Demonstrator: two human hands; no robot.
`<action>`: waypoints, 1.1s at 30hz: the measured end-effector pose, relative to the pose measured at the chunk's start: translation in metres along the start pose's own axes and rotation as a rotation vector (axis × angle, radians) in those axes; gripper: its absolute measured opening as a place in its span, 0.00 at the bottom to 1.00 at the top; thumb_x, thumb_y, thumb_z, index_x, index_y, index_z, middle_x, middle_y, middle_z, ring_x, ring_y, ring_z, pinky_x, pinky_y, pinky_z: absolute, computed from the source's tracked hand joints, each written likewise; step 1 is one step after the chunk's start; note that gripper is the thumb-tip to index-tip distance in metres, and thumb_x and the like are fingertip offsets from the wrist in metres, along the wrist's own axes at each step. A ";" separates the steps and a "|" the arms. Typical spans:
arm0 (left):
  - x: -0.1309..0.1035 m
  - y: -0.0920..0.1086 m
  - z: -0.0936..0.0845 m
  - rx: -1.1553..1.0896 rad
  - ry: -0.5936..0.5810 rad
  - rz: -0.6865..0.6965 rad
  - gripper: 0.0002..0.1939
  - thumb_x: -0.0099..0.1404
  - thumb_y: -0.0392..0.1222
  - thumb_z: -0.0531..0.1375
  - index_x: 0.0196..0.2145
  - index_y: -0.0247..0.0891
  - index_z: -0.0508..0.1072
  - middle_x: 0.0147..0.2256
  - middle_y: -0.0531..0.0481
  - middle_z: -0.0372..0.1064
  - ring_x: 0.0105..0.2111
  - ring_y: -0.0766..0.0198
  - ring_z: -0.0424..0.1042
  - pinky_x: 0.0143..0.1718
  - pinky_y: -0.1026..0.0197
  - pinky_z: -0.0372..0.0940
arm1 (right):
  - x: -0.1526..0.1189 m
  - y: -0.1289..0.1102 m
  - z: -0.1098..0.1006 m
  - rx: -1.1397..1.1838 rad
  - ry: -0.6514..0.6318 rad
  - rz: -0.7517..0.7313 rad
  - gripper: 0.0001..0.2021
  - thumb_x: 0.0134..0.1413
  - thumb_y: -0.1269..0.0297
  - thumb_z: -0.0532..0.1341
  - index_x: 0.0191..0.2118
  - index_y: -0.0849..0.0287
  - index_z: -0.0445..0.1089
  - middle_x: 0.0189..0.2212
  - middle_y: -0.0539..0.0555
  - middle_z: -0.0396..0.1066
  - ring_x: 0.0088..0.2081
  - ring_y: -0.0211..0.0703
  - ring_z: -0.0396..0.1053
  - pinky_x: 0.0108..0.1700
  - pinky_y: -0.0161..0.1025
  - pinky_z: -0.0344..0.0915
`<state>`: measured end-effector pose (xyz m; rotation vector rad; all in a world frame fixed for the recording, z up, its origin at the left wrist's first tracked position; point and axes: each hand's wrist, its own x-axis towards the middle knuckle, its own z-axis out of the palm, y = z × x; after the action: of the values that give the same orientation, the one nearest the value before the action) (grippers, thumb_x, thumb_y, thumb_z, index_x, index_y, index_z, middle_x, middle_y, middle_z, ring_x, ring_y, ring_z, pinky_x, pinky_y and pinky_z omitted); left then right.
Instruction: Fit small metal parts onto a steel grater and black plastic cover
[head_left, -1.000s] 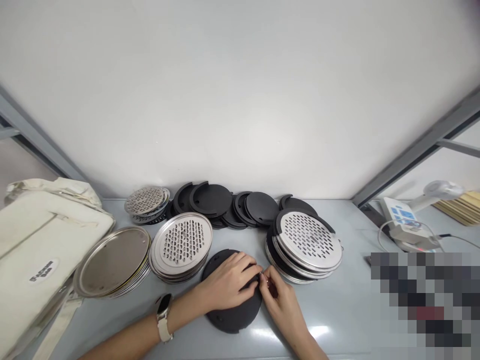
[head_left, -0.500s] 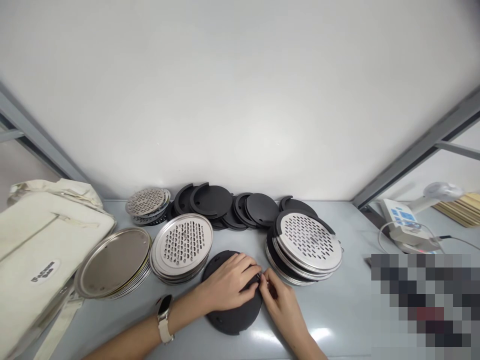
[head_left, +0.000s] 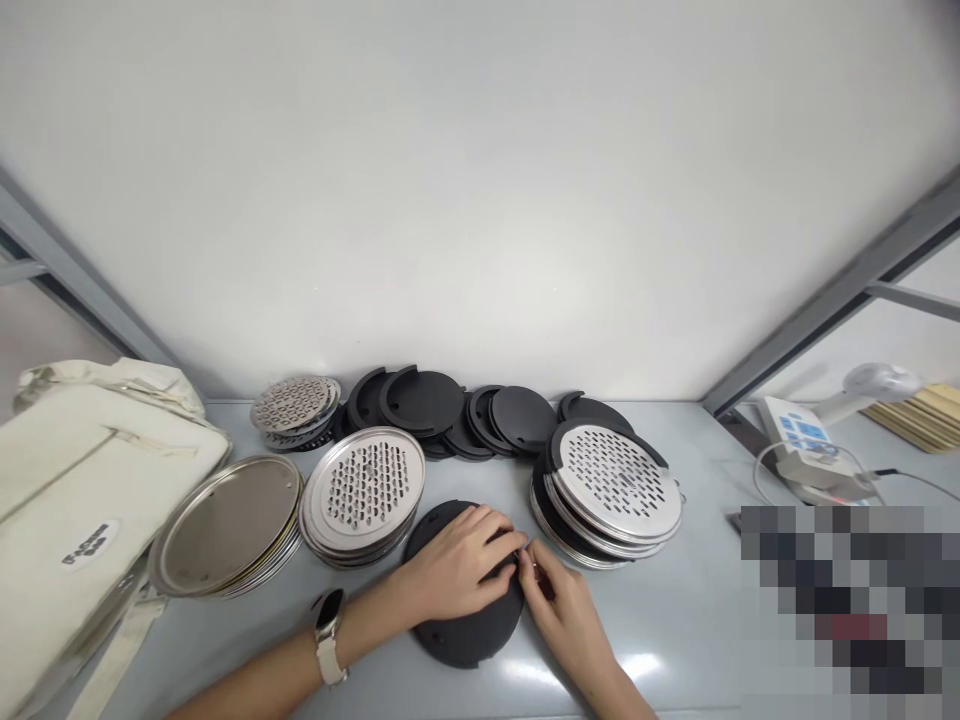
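Observation:
A round black disc (head_left: 461,640) lies flat on the table in front of me. My left hand (head_left: 469,565) rests across its top, thumb and fingers gripping toward its right side. At that same right edge my right hand (head_left: 551,590) is closed in a pinch, its fingertips touching the left fingertips. Whatever sits between the right fingers is too small and covered to name. Behind and right of the disc stands a stack of round grater plates and black discs (head_left: 622,485). Another stack of metal grater plates (head_left: 367,490) is behind it on the left.
Plain metal plates (head_left: 232,525) are piled at left beside a cream bag (head_left: 97,500). Along the wall lie several black discs (head_left: 427,400) and small grater discs (head_left: 292,402). A white device with a cable (head_left: 806,440) stands at far right. A blurred patch covers the lower right corner.
Both hands stay at the disc's right edge, with only a slight shift of the fingertips. The disc and stacks remain in place.

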<state>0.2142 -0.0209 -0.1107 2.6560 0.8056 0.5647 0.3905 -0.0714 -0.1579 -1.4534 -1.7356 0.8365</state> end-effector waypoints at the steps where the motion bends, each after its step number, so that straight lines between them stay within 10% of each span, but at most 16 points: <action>1: 0.000 0.000 0.000 0.005 -0.004 0.001 0.14 0.65 0.34 0.55 0.49 0.37 0.67 0.43 0.45 0.66 0.44 0.58 0.65 0.47 0.55 0.64 | 0.000 0.000 0.000 0.002 -0.002 -0.003 0.14 0.66 0.57 0.48 0.31 0.56 0.58 0.21 0.46 0.59 0.22 0.37 0.58 0.26 0.33 0.54; 33: 0.001 -0.001 0.002 -0.002 -0.010 -0.002 0.16 0.65 0.34 0.54 0.51 0.36 0.65 0.43 0.44 0.66 0.44 0.57 0.65 0.47 0.55 0.64 | -0.001 0.004 0.001 -0.003 0.024 0.038 0.13 0.65 0.56 0.49 0.31 0.56 0.56 0.22 0.44 0.54 0.23 0.36 0.54 0.27 0.31 0.56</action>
<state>0.2150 -0.0195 -0.1123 2.6532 0.8045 0.5507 0.3921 -0.0716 -0.1613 -1.4968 -1.6971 0.8326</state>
